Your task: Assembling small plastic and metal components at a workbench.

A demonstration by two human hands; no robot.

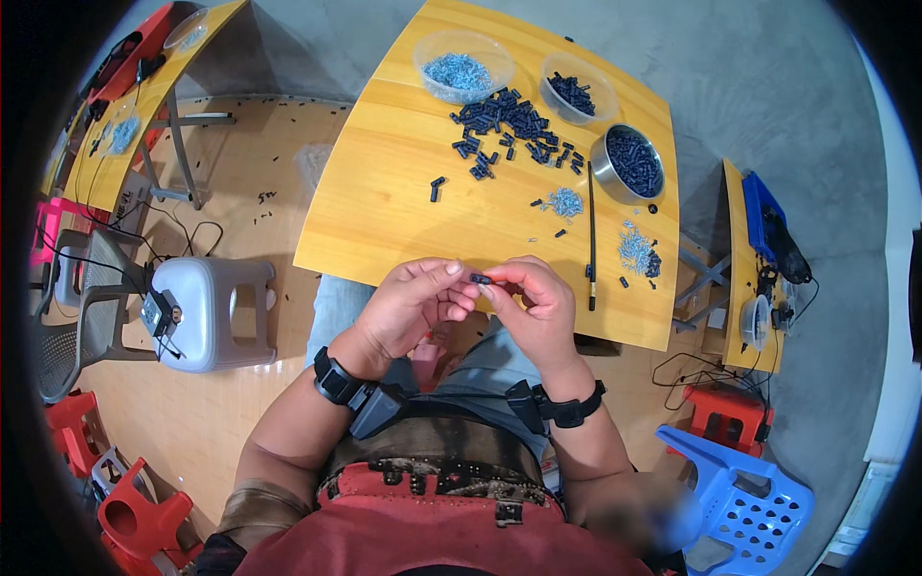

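Note:
A small black plastic part (481, 279) is held just above the near edge of the yellow table, in front of my body. The thumb and fingertips of my right hand (534, 305) pinch it from the right. My left hand (408, 302) is closed at its left end, thumb against fingers; the fingertips partly hide the part. Beyond my hands, on the tabletop (384, 173), lie a small heap of silvery pins (565, 202) and a few loose black pieces. A larger pile of black parts (509, 120) spreads farther back.
At the back are a clear bowl of silvery pins (457, 73), a clear bowl of black parts (572, 94) and a steel bowl of black parts (629, 163). A thin black rod (592, 240) lies at right. Stools (213, 312) and a blue chair (744, 499) flank me.

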